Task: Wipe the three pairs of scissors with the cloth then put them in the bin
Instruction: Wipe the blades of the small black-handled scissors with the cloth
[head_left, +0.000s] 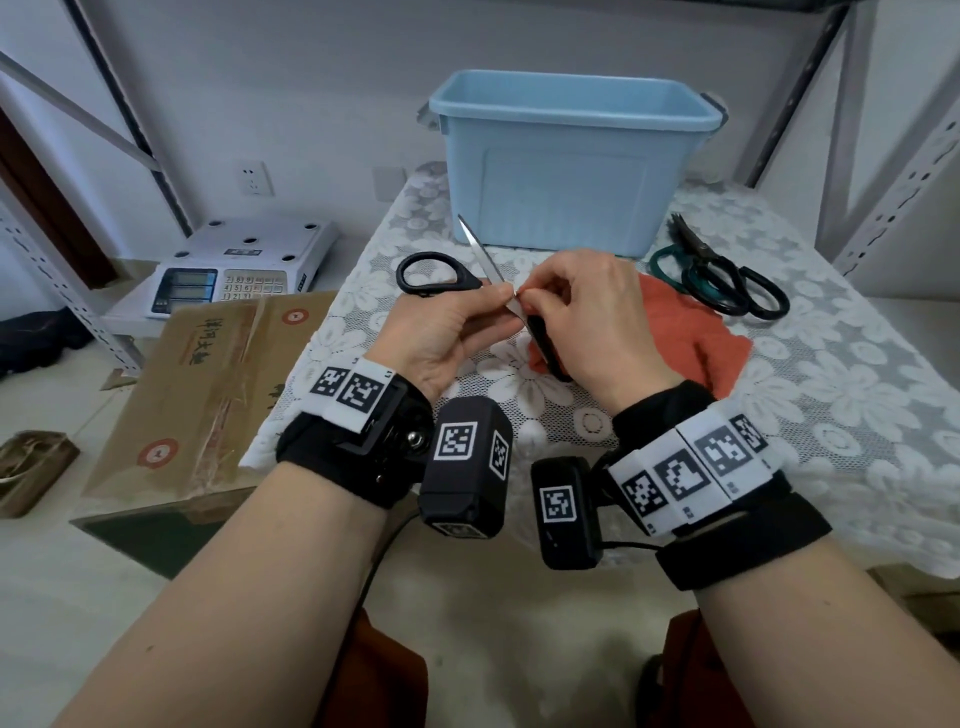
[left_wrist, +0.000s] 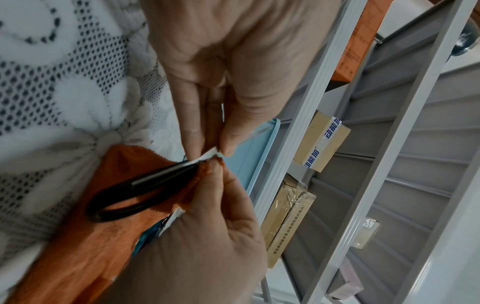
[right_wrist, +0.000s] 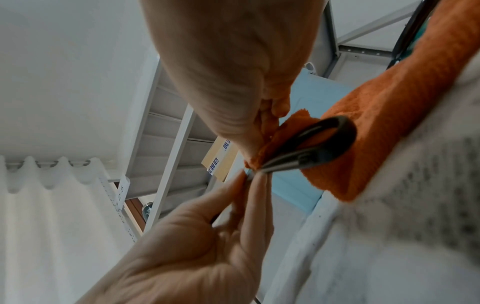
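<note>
Black-handled scissors (head_left: 436, 274) are held spread above the lace-covered table, one blade pointing up toward the blue bin (head_left: 571, 166). My left hand (head_left: 501, 301) pinches them near the pivot (left_wrist: 215, 153). My right hand (head_left: 530, 301) pinches a fold of the orange cloth (head_left: 701, 338) round the other blade (right_wrist: 255, 164), and the second handle loop (right_wrist: 332, 139) lies against the cloth (left_wrist: 85, 257). Two more pairs lie at the right of the bin, one green-handled (head_left: 670, 265) and one black (head_left: 753, 299).
The table (head_left: 805, 415) carries a white lace cover. Left of it, lower down, lie a weighing scale (head_left: 244, 270) and a flat cardboard box (head_left: 218, 389). Grey metal shelf posts (head_left: 893, 171) stand at both sides, and boxes (left_wrist: 319, 142) sit on the shelves.
</note>
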